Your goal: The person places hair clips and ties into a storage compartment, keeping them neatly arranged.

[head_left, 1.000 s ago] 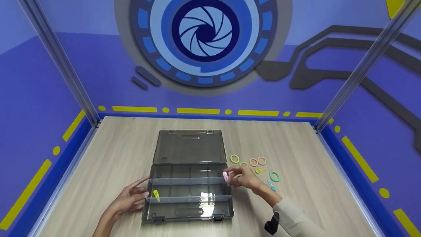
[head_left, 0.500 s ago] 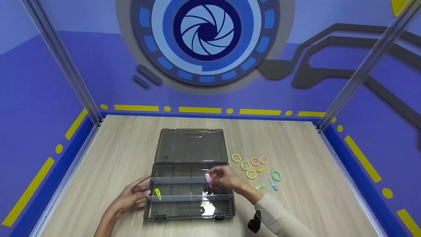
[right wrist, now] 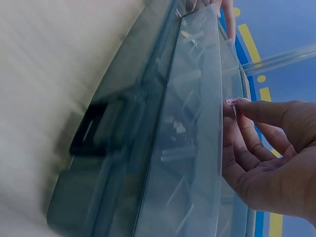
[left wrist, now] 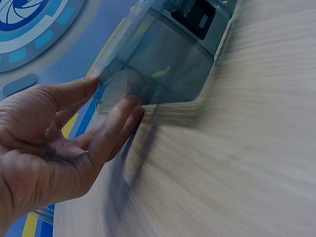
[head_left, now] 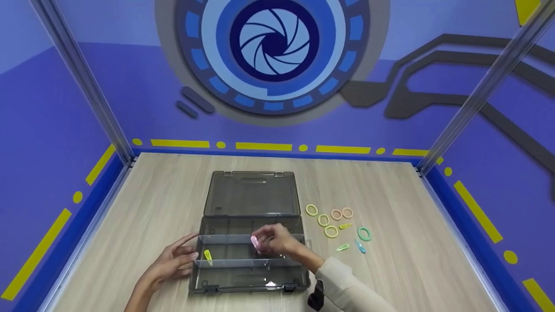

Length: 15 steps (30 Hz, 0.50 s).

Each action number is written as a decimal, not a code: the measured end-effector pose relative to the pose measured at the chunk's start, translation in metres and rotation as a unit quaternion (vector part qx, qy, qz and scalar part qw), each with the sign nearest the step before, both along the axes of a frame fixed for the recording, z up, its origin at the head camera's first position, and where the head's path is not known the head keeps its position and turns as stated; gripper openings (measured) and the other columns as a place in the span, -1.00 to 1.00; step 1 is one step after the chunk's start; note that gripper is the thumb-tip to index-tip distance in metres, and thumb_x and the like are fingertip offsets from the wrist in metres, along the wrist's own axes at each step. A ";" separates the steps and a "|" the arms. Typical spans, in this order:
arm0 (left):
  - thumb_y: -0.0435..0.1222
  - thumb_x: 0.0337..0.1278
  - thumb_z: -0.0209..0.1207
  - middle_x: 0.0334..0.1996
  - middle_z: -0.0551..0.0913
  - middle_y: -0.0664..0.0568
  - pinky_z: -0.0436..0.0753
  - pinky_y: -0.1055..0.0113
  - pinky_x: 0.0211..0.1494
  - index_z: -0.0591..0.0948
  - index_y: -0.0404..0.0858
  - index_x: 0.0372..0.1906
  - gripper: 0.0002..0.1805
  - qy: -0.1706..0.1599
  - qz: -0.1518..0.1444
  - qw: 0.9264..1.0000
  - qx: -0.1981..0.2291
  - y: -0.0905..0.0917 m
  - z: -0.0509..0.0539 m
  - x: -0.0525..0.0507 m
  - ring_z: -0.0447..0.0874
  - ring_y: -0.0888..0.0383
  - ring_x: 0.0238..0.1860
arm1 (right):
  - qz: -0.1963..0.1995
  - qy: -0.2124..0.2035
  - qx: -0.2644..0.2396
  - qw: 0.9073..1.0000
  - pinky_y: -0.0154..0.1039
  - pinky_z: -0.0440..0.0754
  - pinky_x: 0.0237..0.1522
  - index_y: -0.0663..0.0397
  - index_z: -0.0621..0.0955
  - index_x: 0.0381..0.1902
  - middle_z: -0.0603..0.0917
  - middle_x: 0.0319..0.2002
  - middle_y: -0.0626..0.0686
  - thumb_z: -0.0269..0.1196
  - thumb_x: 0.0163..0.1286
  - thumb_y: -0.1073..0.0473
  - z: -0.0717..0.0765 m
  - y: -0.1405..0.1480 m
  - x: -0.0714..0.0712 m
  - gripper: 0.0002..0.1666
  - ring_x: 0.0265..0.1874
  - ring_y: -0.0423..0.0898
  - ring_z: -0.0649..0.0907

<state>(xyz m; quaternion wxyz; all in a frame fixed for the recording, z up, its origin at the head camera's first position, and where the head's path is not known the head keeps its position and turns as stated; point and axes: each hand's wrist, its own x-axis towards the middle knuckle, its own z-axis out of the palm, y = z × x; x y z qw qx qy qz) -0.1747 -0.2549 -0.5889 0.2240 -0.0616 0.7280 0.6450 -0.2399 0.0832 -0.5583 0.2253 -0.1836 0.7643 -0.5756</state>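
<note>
A pink hair clip [head_left: 255, 242] is pinched between the thumb and fingers of my right hand [head_left: 276, 239], above the middle row of a smoky see-through compartment box [head_left: 249, 288]. In the right wrist view, the clip's end [right wrist: 231, 101] shows at the fingertips, behind a clear divider [right wrist: 195, 123]. My left hand [head_left: 173, 262] touches the box's left wall with its fingertips. The left wrist view shows its fingers [left wrist: 116, 118] fairly straight against that wall. A yellow hair clip [head_left: 208, 256] leans in the middle row's left part.
Right of the box lie yellow rings [head_left: 331, 232], peach rings [head_left: 336, 214], a green ring [head_left: 364, 234], a yellow clip [head_left: 345, 226], a green clip [head_left: 343, 247] and a blue clip [head_left: 360, 246]. The raised lid [head_left: 251, 195] lies back behind the box.
My right hand has carried the pink hair clip leftward, from the box's right edge to above its middle row. The left hand stays at the left wall.
</note>
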 end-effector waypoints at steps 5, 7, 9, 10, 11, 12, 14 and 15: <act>-0.17 0.41 0.24 0.32 0.31 -0.36 0.75 0.08 0.04 0.10 -0.17 0.63 -0.16 0.001 0.002 1.000 0.003 0.000 -0.001 0.002 0.56 0.00 0.14 | 0.002 0.022 0.014 1.000 -0.42 0.67 -0.49 0.44 0.71 -0.05 0.76 -0.34 0.40 0.32 0.13 0.60 -0.003 -0.014 0.007 -0.63 -0.53 -0.25 0.62; -0.17 0.41 0.24 0.33 0.32 -0.38 0.75 0.08 0.03 0.09 -0.17 0.63 -0.16 0.004 0.000 1.000 0.004 0.001 -0.001 0.003 0.57 -0.01 0.15 | 0.006 0.035 0.014 0.999 -0.47 0.64 -0.48 0.45 0.72 -0.06 0.76 -0.37 0.42 0.32 0.12 0.61 -0.005 -0.018 0.009 -0.63 -0.53 -0.19 0.67; -0.17 0.41 0.24 0.34 0.34 -0.39 0.75 0.09 0.03 0.09 -0.18 0.63 -0.16 0.004 -0.001 1.000 0.004 0.002 0.000 0.003 0.59 -0.01 0.15 | 0.004 0.052 0.018 0.998 -0.51 0.60 -0.48 0.46 0.73 -0.09 0.75 -0.39 0.43 0.32 0.10 0.61 -0.008 -0.021 0.011 -0.64 -0.51 -0.08 0.72; -0.17 0.41 0.24 0.34 0.34 -0.40 0.75 0.08 0.03 0.09 -0.18 0.63 -0.16 0.006 -0.001 1.000 0.003 0.002 0.000 0.003 0.60 -0.02 0.16 | 0.003 0.061 0.018 0.998 -0.54 0.59 -0.47 0.46 0.73 -0.10 0.75 -0.40 0.44 0.32 0.09 0.62 -0.009 -0.023 0.012 -0.65 -0.50 0.01 0.75; -0.17 0.41 0.24 0.35 0.35 -0.42 0.76 0.06 0.04 0.09 -0.19 0.63 -0.16 0.006 -0.001 1.000 0.001 0.003 0.000 0.003 0.60 -0.04 0.17 | 0.002 0.068 0.017 0.998 -0.55 0.56 -0.47 0.47 0.73 -0.11 0.75 -0.40 0.46 0.32 0.08 0.62 -0.010 -0.025 0.013 -0.65 -0.47 0.10 0.77; -0.17 0.41 0.24 0.36 0.34 -0.43 0.76 0.05 0.05 0.10 -0.19 0.62 -0.16 0.007 0.000 1.000 0.000 0.003 0.001 0.003 0.61 -0.06 0.18 | -0.001 0.073 0.016 0.997 -0.57 0.54 -0.48 0.47 0.73 -0.12 0.74 -0.41 0.46 0.32 0.08 0.62 -0.011 -0.026 0.014 -0.65 -0.44 0.18 0.78; -0.17 0.40 0.25 0.37 0.32 -0.45 0.75 0.02 0.07 0.11 -0.19 0.62 -0.16 0.007 0.003 1.000 -0.005 0.004 0.002 0.003 0.61 -0.08 0.19 | -0.005 0.071 0.012 0.997 -0.58 0.51 -0.48 0.49 0.73 -0.13 0.75 -0.41 0.46 0.31 0.07 0.62 -0.013 -0.028 0.014 -0.65 -0.39 0.31 0.78; -0.17 0.40 0.25 0.37 0.31 -0.46 0.75 0.00 0.08 0.11 -0.19 0.62 -0.16 0.008 0.003 1.000 -0.006 0.004 0.002 0.003 0.61 -0.09 0.19 | -0.004 0.069 0.008 0.998 -0.59 0.50 -0.47 0.51 0.72 -0.13 0.74 -0.40 0.47 0.31 0.08 0.62 -0.014 -0.029 0.015 -0.66 -0.37 0.35 0.77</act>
